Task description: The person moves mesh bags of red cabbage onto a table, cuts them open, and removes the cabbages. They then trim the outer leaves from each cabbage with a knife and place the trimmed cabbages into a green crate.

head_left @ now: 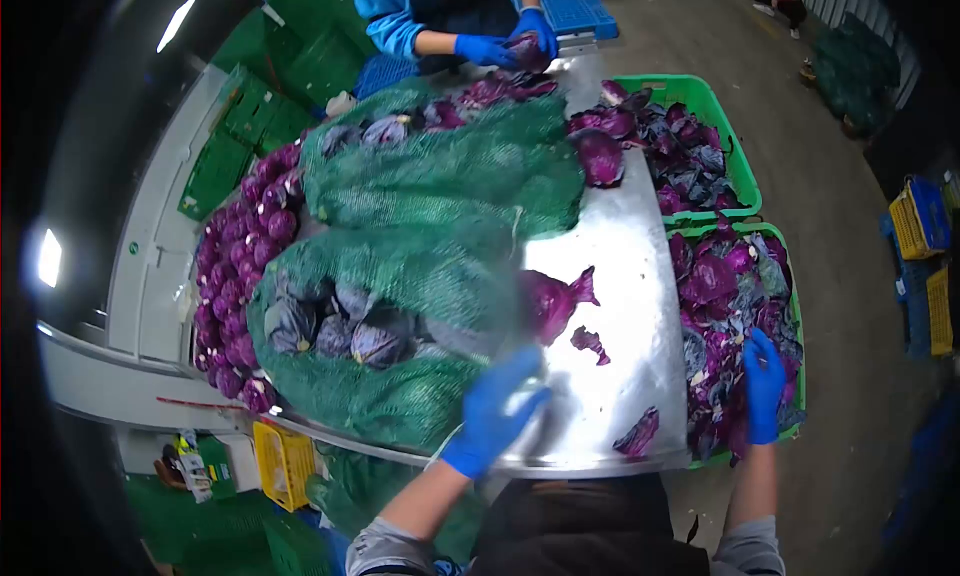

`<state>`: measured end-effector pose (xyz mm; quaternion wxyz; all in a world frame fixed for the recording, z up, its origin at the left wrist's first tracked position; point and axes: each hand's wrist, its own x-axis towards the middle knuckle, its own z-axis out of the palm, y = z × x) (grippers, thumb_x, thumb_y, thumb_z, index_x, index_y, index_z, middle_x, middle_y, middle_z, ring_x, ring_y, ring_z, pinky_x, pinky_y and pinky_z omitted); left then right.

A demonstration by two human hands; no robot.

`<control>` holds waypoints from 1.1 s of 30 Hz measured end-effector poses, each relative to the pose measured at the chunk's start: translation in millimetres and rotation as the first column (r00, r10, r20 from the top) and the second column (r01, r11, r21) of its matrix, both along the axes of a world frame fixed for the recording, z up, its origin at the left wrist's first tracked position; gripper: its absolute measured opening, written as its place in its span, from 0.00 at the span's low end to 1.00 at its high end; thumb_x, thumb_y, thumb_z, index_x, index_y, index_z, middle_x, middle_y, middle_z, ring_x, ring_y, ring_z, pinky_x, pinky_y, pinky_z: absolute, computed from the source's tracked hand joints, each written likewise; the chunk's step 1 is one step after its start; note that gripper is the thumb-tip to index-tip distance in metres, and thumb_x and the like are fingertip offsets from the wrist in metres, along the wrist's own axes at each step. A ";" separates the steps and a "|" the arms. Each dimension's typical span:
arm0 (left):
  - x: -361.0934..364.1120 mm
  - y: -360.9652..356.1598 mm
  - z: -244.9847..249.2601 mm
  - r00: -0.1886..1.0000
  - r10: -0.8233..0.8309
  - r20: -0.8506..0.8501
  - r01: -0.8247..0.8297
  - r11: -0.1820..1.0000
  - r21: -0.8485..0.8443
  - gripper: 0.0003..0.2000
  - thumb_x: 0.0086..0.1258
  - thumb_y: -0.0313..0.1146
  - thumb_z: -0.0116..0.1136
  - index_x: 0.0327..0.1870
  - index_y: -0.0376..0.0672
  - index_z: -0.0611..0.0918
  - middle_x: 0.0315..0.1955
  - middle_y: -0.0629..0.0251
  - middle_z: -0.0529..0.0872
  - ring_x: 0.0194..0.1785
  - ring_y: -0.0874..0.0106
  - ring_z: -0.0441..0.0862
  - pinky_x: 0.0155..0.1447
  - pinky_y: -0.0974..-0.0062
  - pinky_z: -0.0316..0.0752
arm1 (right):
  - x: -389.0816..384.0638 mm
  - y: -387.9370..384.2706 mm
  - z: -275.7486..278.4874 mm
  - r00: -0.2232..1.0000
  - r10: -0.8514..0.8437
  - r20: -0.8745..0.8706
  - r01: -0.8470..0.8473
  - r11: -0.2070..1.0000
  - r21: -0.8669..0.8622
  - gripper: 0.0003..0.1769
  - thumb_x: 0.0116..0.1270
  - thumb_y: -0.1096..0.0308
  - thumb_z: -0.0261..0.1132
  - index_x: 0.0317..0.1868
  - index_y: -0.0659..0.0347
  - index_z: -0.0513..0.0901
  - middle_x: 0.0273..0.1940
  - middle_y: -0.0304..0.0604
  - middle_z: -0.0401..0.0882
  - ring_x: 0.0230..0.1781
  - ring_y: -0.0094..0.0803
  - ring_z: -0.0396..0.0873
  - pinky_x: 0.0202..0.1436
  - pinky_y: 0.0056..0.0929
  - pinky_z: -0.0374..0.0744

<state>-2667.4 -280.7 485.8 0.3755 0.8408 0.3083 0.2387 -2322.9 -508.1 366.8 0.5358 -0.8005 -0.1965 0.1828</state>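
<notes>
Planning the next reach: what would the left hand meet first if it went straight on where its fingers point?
The left hand would likely meet the loose red cabbage on the steel table, beside the net sack; blur leaves this uncertain.

The counter (620, 266) is shiny, smooth metal; the sacks (450, 166) are coarse green mesh; the crates (712, 216) are plastic.

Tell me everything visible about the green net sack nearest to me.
The near net sack is green open mesh, soft, slumped on its side on the steel table. Purple cabbages show through it. The blue-gloved left hand is at its right end; contact is unclear. Another sack lies against its far side.
</notes>
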 end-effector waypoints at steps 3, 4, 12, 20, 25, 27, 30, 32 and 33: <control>-72.5 41.3 24.4 0.986 0.155 0.062 -0.163 0.977 0.136 0.24 0.60 0.27 0.65 0.59 0.37 0.75 0.55 0.54 0.79 0.58 0.59 0.76 0.62 0.66 0.70 | -87.2 71.7 29.7 0.983 0.183 -0.020 -0.182 0.982 0.059 0.17 0.65 0.72 0.63 0.55 0.62 0.79 0.44 0.36 0.82 0.41 0.24 0.78 0.49 0.25 0.76; -103.5 62.0 10.8 0.974 0.227 0.002 -0.224 0.958 0.178 0.24 0.61 0.31 0.65 0.59 0.36 0.75 0.56 0.52 0.78 0.59 0.57 0.75 0.61 0.67 0.70 | -122.6 92.4 46.0 0.947 0.288 -0.140 -0.279 0.957 0.079 0.17 0.65 0.73 0.63 0.54 0.63 0.79 0.43 0.37 0.82 0.42 0.24 0.79 0.49 0.25 0.77; -183.9 66.4 40.6 0.794 0.218 -0.568 -0.359 0.921 -0.149 0.16 0.66 0.42 0.61 0.36 0.35 0.85 0.25 0.57 0.86 0.30 0.61 0.84 0.40 0.72 0.77 | -302.4 218.3 85.3 0.598 0.796 0.089 -0.795 0.576 0.189 0.23 0.62 0.65 0.67 0.59 0.53 0.77 0.52 0.39 0.81 0.45 0.28 0.82 0.46 0.26 0.80; -225.0 1.0 -46.4 0.867 0.479 0.136 -0.310 0.733 -0.605 0.07 0.68 0.27 0.58 0.44 0.36 0.80 0.42 0.66 0.82 0.45 0.76 0.79 0.50 0.77 0.75 | -314.0 229.9 59.2 0.688 0.719 -0.092 -0.725 0.687 -0.053 0.38 0.56 0.44 0.68 0.62 0.57 0.73 0.48 0.56 0.81 0.47 0.44 0.82 0.51 0.35 0.78; -203.0 19.8 -58.5 0.843 0.535 -0.053 -0.290 0.371 -0.882 0.24 0.72 0.45 0.51 0.63 0.38 0.69 0.54 0.59 0.78 0.53 0.67 0.77 0.56 0.68 0.75 | -298.4 236.7 48.7 0.501 0.731 -0.463 -0.810 0.585 0.046 0.40 0.57 0.49 0.70 0.67 0.57 0.67 0.50 0.54 0.81 0.50 0.35 0.79 0.55 0.34 0.76; -188.2 17.2 -61.0 0.820 0.571 -0.036 -0.086 0.061 -0.994 0.28 0.72 0.52 0.48 0.65 0.41 0.68 0.56 0.58 0.76 0.54 0.64 0.77 0.55 0.63 0.76 | -306.5 230.5 34.2 0.553 0.802 -0.225 -0.806 0.584 0.099 0.40 0.58 0.51 0.70 0.68 0.57 0.67 0.46 0.49 0.82 0.44 0.30 0.80 0.48 0.30 0.77; -196.6 -3.4 -78.7 0.792 0.610 -0.029 -0.110 0.096 -0.989 0.33 0.70 0.55 0.50 0.70 0.45 0.62 0.63 0.57 0.70 0.62 0.61 0.71 0.59 0.56 0.72 | -301.5 212.8 55.6 0.572 0.805 -0.156 -0.777 0.593 0.212 0.38 0.60 0.54 0.69 0.68 0.55 0.67 0.37 0.41 0.82 0.30 0.21 0.77 0.33 0.22 0.76; -184.5 -24.8 -38.6 0.752 0.658 0.036 -0.151 0.226 -0.962 0.34 0.68 0.51 0.53 0.71 0.44 0.59 0.65 0.57 0.68 0.65 0.61 0.68 0.62 0.57 0.69 | -303.5 200.5 53.7 0.479 0.786 -0.390 -0.565 0.616 0.549 0.29 0.64 0.59 0.66 0.64 0.58 0.70 0.23 0.33 0.74 0.12 0.14 0.63 0.14 0.16 0.62; -174.4 -35.6 -16.0 0.713 0.691 0.116 -0.191 0.351 -0.917 0.36 0.67 0.47 0.56 0.72 0.43 0.57 0.67 0.57 0.65 0.67 0.62 0.65 0.66 0.59 0.66 | -299.0 191.0 65.1 0.474 0.786 -0.396 -0.563 0.617 0.550 0.29 0.64 0.59 0.66 0.64 0.58 0.70 0.23 0.33 0.74 0.12 0.14 0.63 0.14 0.16 0.62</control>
